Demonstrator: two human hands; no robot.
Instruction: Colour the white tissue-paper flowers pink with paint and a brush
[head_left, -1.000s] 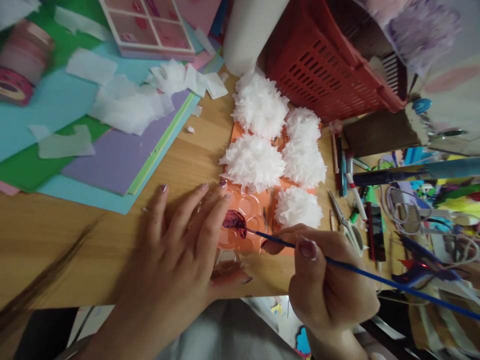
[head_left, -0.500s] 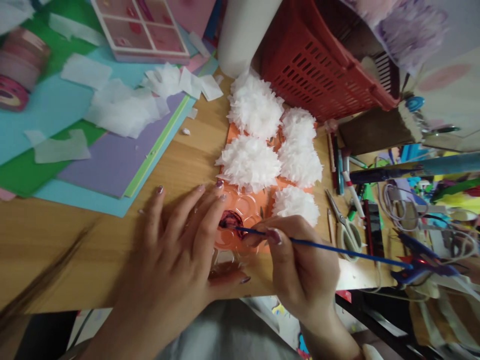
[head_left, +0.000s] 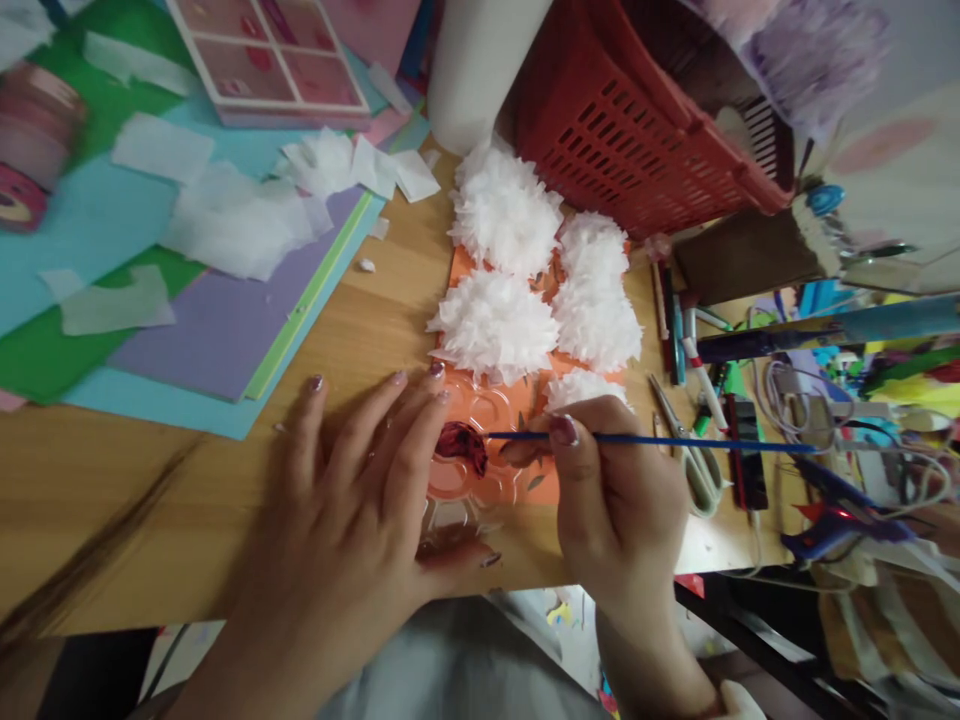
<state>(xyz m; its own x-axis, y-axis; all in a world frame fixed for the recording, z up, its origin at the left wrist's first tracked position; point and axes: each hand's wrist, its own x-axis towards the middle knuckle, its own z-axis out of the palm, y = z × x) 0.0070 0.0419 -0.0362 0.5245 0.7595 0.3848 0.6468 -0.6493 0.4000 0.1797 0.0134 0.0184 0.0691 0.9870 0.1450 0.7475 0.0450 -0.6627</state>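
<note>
A thin blue paintbrush (head_left: 705, 442) is pinched in my right hand (head_left: 619, 490), its tip at a dark red patch of paint (head_left: 463, 447). That paint sits in a round well of a clear plastic palette (head_left: 480, 405), which lies over an orange sheet (head_left: 544, 465). My left hand (head_left: 360, 490) rests with fingers spread on the palette's left side and the table, holding nothing. Just beyond the hands, white tissue-paper pompoms (head_left: 499, 322) stand on the orange sheet; my right hand partly covers the nearest one (head_left: 589, 388).
Coloured paper sheets (head_left: 202, 330) with tissue scraps and a divided box (head_left: 274, 60) lie at the left. Behind stand a white cylinder (head_left: 480, 70) and a red basket (head_left: 637, 120). Scissors (head_left: 697, 465), pens and a blue glue gun (head_left: 840, 525) are at the right.
My right hand has shifted slightly right, drawing the brush tip toward the paint's right edge, and the brush is more level. The paint patch looks fuller. My left hand stays put.
</note>
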